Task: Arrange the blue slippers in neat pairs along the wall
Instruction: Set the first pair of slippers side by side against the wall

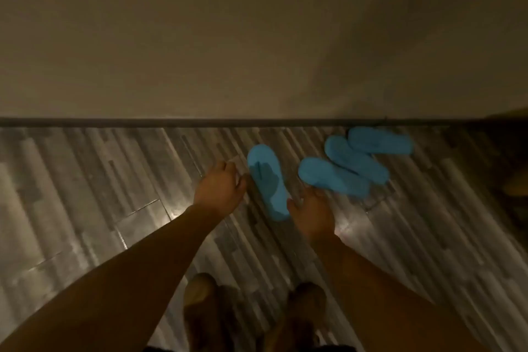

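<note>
Several blue slippers lie on the wood-patterned floor near the wall. One slipper (267, 180) lies alone, its long side pointing roughly at the wall, between my hands. Three more overlap in a loose heap to the right: a near one (331, 177), a middle one (354, 158) and a far one (380, 141) close to the baseboard. My left hand (220, 184) hovers just left of the lone slipper, fingers loosely curled, holding nothing. My right hand (310, 208) reaches between the lone slipper's heel and the near slipper of the heap; its fingertips are blurred.
A plain beige wall (257, 37) meets the floor at a dark baseboard (171, 122). My two feet (200, 291) stand at the bottom of the view. A dim brownish object (517, 183) sits at the right edge. Bare floor (85, 180) stretches to the left.
</note>
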The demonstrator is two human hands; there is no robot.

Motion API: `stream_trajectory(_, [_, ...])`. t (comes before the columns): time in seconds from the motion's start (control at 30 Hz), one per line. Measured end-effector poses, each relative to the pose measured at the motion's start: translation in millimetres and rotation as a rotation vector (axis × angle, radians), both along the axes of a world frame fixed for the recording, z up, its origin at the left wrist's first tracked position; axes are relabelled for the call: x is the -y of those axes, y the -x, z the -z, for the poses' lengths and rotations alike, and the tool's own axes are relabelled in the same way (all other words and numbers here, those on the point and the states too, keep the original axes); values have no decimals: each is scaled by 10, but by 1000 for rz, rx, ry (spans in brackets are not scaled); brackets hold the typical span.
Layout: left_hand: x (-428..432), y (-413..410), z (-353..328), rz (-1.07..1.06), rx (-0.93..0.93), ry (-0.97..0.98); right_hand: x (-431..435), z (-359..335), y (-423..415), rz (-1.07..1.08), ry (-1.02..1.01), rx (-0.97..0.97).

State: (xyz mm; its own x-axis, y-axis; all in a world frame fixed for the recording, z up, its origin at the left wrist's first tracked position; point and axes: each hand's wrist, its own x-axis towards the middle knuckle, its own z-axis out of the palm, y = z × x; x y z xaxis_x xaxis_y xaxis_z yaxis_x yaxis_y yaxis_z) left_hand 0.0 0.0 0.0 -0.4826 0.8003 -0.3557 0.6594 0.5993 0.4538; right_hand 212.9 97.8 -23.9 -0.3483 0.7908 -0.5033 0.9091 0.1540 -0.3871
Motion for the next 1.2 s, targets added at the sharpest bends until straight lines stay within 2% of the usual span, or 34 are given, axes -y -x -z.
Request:
stream_trajectory(0.23, [-209, 42, 1500, 84, -31, -8, -18, 1433, 6, 113, 52, 32])
stream_trajectory(0.5, [-570, 178, 2413, 51, -19, 6, -33, 2277, -8, 214, 37, -3])
stream_trajectory(0.67, [-708, 110, 2608, -28, -62, -62, 8, 2432, 28, 225, -12, -9])
stream_trajectory(0.83, [-863, 59, 2640, -267, 110, -139, -16, 2464, 28, 301, 53, -110])
stream_trajectory(0.93, [-892, 96, 2576, -383, 351, -250, 6, 2464, 53, 332, 117, -199])
stream_trajectory(1.0, [-905, 191, 2552, -449, 442, -284, 32, 2463, 143, 337, 118, -241])
stream_trajectory(1.1, [-926, 443, 2563, -515, 505, -313, 57, 2439, 390, 309, 105, -269])
stream_trajectory(1.2, [-971, 713, 2559, -510, 443, -290, 99, 2456, 685, 260, 110, -284])
